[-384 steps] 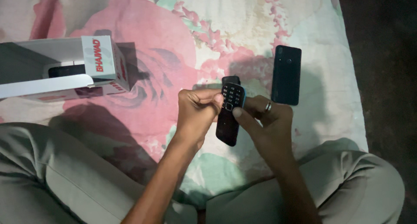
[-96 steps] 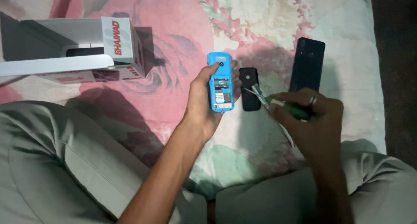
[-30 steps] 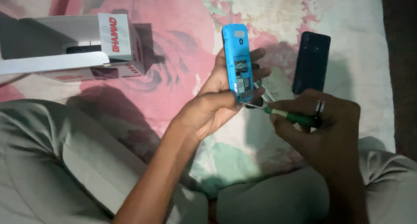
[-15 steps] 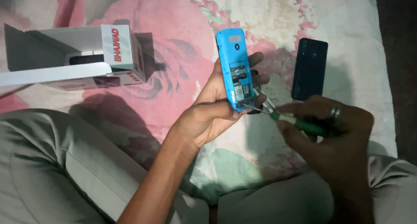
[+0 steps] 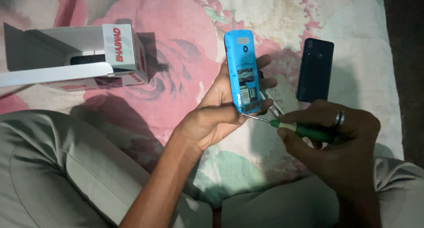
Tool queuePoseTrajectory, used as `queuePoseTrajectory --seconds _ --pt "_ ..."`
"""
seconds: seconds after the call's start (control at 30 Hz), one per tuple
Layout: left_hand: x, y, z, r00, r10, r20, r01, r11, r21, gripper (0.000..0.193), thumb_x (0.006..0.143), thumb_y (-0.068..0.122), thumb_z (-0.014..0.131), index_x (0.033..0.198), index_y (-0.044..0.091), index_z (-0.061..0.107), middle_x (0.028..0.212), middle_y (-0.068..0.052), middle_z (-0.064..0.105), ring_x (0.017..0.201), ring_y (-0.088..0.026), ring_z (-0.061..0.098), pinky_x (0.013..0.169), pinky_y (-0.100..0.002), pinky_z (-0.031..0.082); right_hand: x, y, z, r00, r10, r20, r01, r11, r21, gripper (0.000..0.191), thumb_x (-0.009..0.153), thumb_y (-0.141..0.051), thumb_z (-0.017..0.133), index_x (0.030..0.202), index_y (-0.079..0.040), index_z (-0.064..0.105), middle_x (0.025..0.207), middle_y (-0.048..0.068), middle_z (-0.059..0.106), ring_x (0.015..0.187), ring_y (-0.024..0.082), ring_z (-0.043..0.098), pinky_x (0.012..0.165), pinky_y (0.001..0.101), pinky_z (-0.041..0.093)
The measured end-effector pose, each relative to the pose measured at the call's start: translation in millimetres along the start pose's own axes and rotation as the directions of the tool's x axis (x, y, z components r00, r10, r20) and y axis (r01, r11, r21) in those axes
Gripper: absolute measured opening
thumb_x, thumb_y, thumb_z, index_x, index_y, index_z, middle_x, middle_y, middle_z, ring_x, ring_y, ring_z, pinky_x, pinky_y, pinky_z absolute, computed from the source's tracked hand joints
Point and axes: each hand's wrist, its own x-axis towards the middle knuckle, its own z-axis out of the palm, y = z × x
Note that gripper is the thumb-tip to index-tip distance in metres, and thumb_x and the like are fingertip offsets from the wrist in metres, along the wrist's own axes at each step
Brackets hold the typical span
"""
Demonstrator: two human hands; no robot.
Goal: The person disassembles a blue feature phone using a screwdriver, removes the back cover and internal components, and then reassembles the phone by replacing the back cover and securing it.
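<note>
left hand [image 5: 216,117]: closed around the blue phone [image 5: 242,71], thumb on its lower left edge, fingers wrapped behind and showing past the right edge
blue phone: held upright above the bedsheet [image 5: 176,77], back side to the camera, cover off, inner compartment with boards and contacts exposed
right hand [image 5: 340,139]: gripping the green screwdriver [image 5: 304,130] by its handle, ring on one finger
green screwdriver: lies nearly level, metal tip points left and meets the bottom edge of the blue phone, just beside the left thumb
dark phone [image 5: 315,70]: flat on the bedsheet, back up, right of the blue phone, apart from both hands
small part [image 5: 273,106]: a light-coloured piece on the sheet between the blue phone and the right hand, partly hidden, cannot tell what it is
box [image 5: 75,55]: white cardboard, open, on its side at far left of the bedsheet, a dark item inside
bedsheet: floral, pink and pale green
legs [image 5: 66,175]: crossed, in grey trousers, along the bottom of the view
</note>
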Motion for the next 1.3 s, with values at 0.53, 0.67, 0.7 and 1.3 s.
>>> queuePoseTrajectory --seconds 0.53,0.67,0.7,1.3 --pt "0.5 -1.0 -1.9 1.000 0.005 0.003 -0.005 1.000 0.009 0.116 0.072 -0.019 0.050 0.172 0.020 0.004 0.167 -0.017 0.029 0.146 -0.030 0.044 0.108 -0.042 0.047 -1.0 1.0 0.1 1.000 -0.016 -0.023 0.016 1.000 -0.008 0.019 0.074 -0.003 0.082 0.092 -0.007 0.078 0.066 0.002 0.066 0.052 0.006 0.054 0.049 0.0226 0.036" --pt "1.0 -0.2 -2.0 1.000 0.000 -0.001 0.000 1.000 0.010 0.117 0.072 -0.019 0.050 0.171 0.020 0.004 0.167 -0.017 0.029 0.146 -0.030 0.044 0.110 -0.042 0.047 -1.0 -1.8 0.2 0.999 -0.005 -0.035 0.005 1.000 0.004 0.021 0.073 -0.002 0.082 0.093 -0.006 0.078 0.066 0.002 0.065 0.054 0.006 0.054 0.050 0.0224 0.036" --pt "1.1 0.0 -2.0 1.000 -0.002 -0.001 0.002 1.000 0.010 0.117 0.071 -0.019 0.050 0.171 0.020 0.003 0.167 -0.017 0.029 0.146 -0.030 0.044 0.110 -0.042 0.047 -0.6 -2.0 0.2 0.999 -0.002 -0.032 0.001 1.000 -0.006 0.021 0.072 -0.002 0.082 0.093 -0.006 0.078 0.066 0.002 0.065 0.054 0.007 0.054 0.049 0.0226 0.036" --pt "-2.1 -2.0 -4.7 1.000 -0.009 -0.010 0.008 0.999 -0.044 0.112 0.074 -0.017 0.052 0.171 0.018 0.009 0.167 -0.016 0.031 0.143 -0.029 0.046 0.107 -0.040 0.050 -5.9 -1.4 0.5 0.986 0.086 -0.140 -0.092 0.995 -0.030 0.027 0.072 -0.004 0.085 0.098 -0.003 0.074 0.073 0.003 0.068 0.061 0.006 0.061 0.055 0.0203 0.045"
